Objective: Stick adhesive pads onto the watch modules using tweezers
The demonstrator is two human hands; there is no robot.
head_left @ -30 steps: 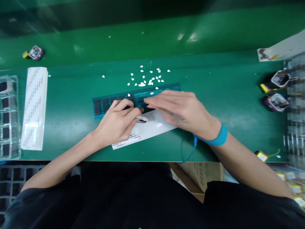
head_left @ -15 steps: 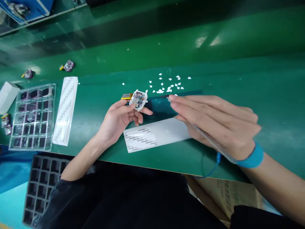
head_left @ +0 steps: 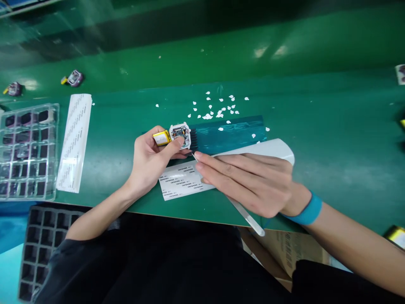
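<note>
My left hand (head_left: 148, 156) grips a white watch case (head_left: 180, 134) with its circuit board showing, the thumb on the board. A yellow-edged battery (head_left: 161, 137) hangs off the case's left side. Between its pinched fingers my right hand (head_left: 247, 179) holds metal tweezers (head_left: 248, 217), their tip beside the case's lower right corner. At the tip is a small dark strip (head_left: 189, 153). Under the hands lie a blue film sheet (head_left: 234, 131) with dark strips at its left end and a white printed sheet (head_left: 179, 183).
Small white stickers (head_left: 219, 113) are scattered behind the film. At the left are another printed sheet (head_left: 74, 143), a clear tray of dark parts (head_left: 57, 169) and two purple cases (head_left: 75, 78). A black compartment tray (head_left: 31, 253) sits below the table edge.
My right hand has moved left and closer to me, bringing the tweezers from the film to the watch case. The case has turned in my left hand. The view has shifted slightly right.
</note>
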